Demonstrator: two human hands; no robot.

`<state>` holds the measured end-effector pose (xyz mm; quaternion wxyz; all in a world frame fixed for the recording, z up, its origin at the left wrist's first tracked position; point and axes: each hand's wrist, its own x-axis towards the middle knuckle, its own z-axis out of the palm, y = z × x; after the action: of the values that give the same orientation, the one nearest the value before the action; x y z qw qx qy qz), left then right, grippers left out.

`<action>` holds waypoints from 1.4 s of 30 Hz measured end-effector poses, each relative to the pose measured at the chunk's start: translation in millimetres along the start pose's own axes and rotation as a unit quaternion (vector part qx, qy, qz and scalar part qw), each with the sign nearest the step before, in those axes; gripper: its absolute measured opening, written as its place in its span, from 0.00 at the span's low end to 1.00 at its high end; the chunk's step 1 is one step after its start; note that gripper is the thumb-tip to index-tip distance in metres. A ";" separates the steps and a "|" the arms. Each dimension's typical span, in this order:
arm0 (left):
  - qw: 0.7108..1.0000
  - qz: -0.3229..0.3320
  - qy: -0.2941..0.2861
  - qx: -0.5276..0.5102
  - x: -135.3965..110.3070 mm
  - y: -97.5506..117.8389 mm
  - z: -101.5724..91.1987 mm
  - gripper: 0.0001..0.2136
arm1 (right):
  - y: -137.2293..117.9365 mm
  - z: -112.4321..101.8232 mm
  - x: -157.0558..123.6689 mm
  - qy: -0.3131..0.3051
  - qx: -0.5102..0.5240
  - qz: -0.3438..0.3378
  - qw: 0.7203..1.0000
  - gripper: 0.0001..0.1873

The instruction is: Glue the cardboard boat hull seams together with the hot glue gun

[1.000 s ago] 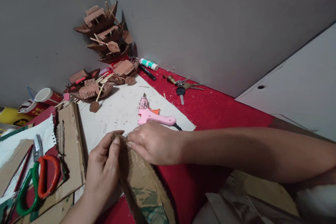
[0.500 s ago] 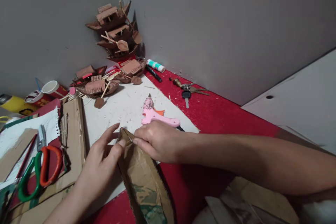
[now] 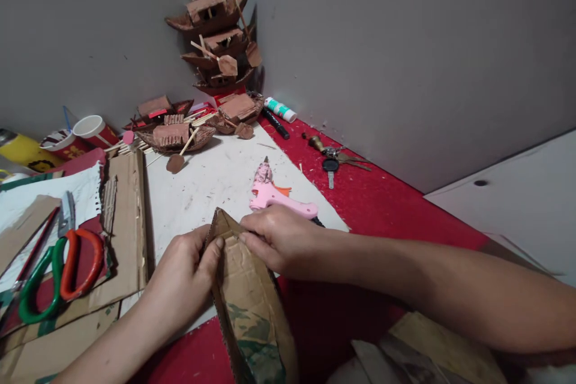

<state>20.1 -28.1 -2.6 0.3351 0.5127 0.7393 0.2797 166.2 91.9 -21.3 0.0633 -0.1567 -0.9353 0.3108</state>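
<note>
Item: one boat-shaped cardboard piece [image 3: 245, 288], brown, creased inside, corrugated edge exposed. Side walls raised, meeting in sharp point. Patchy green print on inner face, lower half. Pose: open side up, tip toward eleven o'clock, body widening toward five, near end out of sight. Gripped both flanks, close behind tip.

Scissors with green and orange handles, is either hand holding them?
No, the scissors lie to the left, while the left hand and right hand grip the cardboard piece.

The pink glue gun [image 3: 276, 195] lies on the flat white sheet [image 3: 211, 180], behind the pointed brown cardboard hull [image 3: 245, 279]. Green-and-orange-handled metal scissors [image 3: 69, 261] lie left of both, black-headed metal keys [image 3: 331, 166] right.
</note>
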 end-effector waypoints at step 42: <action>0.975 0.008 0.056 0.213 0.9 1.0 -3.8 0.25 | 7.1 11.2 4.0 0.038 0.073 0.017 0.997 0.14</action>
<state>17.4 -27.2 0.3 0.1738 0.5617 0.7956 0.1463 161.8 92.3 -34.4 0.1045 -0.1790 -0.9045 0.3728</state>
